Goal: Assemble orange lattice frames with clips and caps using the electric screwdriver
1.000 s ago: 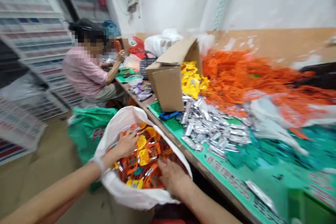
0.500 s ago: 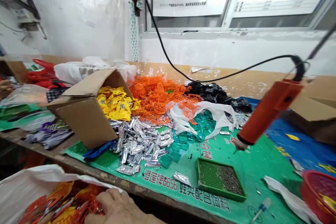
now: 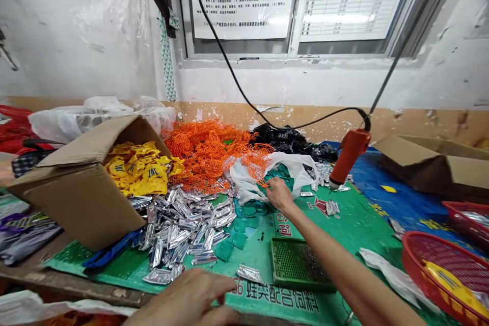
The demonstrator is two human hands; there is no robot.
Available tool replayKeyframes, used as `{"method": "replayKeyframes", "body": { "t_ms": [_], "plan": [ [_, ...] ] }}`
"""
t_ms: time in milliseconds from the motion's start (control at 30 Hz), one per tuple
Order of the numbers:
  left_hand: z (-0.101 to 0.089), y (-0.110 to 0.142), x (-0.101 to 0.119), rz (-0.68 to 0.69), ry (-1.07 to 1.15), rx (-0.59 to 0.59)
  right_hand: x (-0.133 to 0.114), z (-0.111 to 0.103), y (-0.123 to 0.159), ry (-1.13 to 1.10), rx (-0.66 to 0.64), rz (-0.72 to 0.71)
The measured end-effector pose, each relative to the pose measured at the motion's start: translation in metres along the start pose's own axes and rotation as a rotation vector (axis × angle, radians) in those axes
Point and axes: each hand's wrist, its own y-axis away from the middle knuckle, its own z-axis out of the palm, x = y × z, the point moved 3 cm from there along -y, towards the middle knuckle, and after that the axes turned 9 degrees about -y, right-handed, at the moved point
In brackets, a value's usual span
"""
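Note:
My right hand (image 3: pixel 279 194) reaches far across the green mat (image 3: pixel 344 224). Its fingers are curled down at the edge of a white plastic bag (image 3: pixel 290 168) holding orange plastic pieces, above some teal squares (image 3: pixel 244 211). What the fingers hold, if anything, is hidden. My left hand (image 3: pixel 191 298) hovers low at the table's front edge with fingers stretched out, holding nothing. It is beside a loose silver foil packet (image 3: pixel 249 273) and near the pile of silver packets (image 3: pixel 183 224).
A tipped cardboard box (image 3: pixel 76 198) spills yellow packets (image 3: pixel 137 170). An orange plastic heap (image 3: pixel 206 150) and black parts (image 3: pixel 290 140) lie behind. A green tray of small screws (image 3: pixel 296 265) sits centre-front. An orange corded tool (image 3: pixel 346 158) hangs right; red baskets (image 3: pixel 439 270) far right.
The view swung from the white sack beside the table onto the table. My right hand left the sack and reached out to the white bag. My left hand rose to the table edge.

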Motion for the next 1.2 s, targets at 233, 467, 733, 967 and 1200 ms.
{"method": "replayKeyframes", "body": {
  "t_ms": [233,467,733,967,1200],
  "plan": [
    [0.01,-0.103,0.06,-0.1,0.883,0.062,0.014,0.021,-0.028,0.096,-0.056,0.024],
    [0.027,-0.12,0.008,-0.36,1.252,0.311,0.011,-0.01,-0.011,0.024,0.032,-0.062],
    [0.05,-0.115,0.018,-0.242,1.79,0.497,-0.046,-0.002,0.145,-0.197,0.018,-0.534],
    [0.068,-0.102,0.02,-0.351,1.946,0.449,-0.059,0.006,0.183,-0.242,0.022,-0.588],
    [0.061,-0.084,0.006,-0.427,1.988,0.448,-0.067,-0.017,0.158,-0.566,-0.359,-0.456]
  ]
}}
